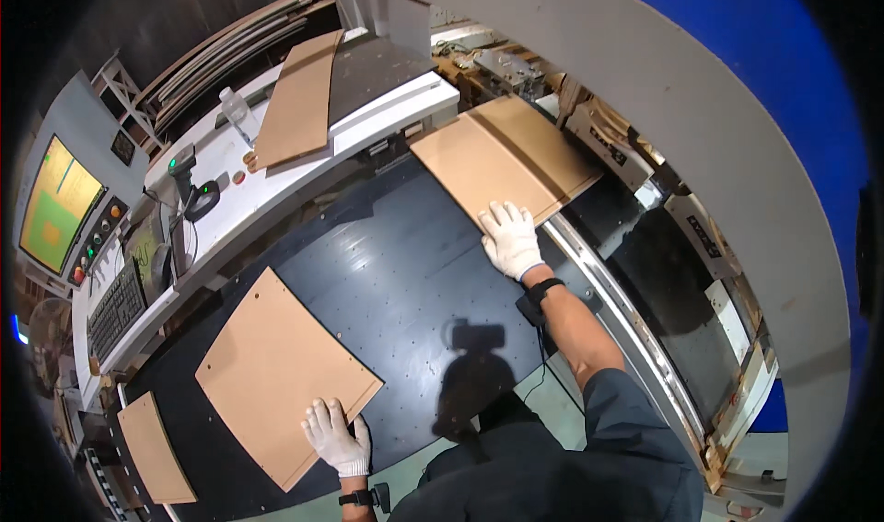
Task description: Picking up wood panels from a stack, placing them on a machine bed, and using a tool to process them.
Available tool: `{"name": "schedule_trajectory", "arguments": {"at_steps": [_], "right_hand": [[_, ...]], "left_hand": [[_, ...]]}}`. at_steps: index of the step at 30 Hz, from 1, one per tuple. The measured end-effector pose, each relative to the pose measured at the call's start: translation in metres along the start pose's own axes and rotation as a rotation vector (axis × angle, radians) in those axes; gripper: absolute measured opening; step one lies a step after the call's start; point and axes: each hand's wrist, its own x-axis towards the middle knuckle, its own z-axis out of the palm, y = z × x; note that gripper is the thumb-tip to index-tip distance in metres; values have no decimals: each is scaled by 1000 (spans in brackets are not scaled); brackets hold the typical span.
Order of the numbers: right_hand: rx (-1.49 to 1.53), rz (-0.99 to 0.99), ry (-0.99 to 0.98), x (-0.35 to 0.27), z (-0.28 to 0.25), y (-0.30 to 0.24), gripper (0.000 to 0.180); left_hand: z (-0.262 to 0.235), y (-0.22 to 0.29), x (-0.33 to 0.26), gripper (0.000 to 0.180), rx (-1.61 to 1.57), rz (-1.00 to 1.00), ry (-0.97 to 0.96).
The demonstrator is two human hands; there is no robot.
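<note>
My left hand (338,437), in a white knit glove, lies with its fingers stretched over the near right edge of a tan wooden board (281,365). Small dark holes dot this board, which rests flat on a black perforated table (424,273). Farther off to the right, my gloved right hand (511,239) has its fingers spread flat on the near edge of another tan panel (488,168). That panel sits partly under the grey machine frame, across a metal rail (617,315). Neither hand is closed round a board.
A smaller tan board (157,448) lies at the table's left end. On the white bench (226,211) are a long tan panel (299,103), a clear bottle (238,115), a handheld scanner (184,172) and a keyboard (118,307). A lit monitor (60,204) stands left. The grey machine frame (681,89) arches at right.
</note>
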Motion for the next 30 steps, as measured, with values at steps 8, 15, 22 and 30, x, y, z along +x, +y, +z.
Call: {"name": "schedule_trajectory", "arguments": {"at_steps": [8, 15, 22, 30], "right_hand": [[13, 13, 22, -6, 0, 5, 49], [19, -19, 45, -1, -4, 4, 48], [-80, -51, -5, 1, 9, 11, 50], [-24, -65, -221, 17, 12, -30, 54]], "left_hand": [[-1, 5, -1, 66, -15, -13, -15], [-2, 7, -2, 63, -17, -11, 22], [-21, 13, 20, 54, -138, -38, -34], [-44, -17, -26, 53, -167, -335, 31]]}}
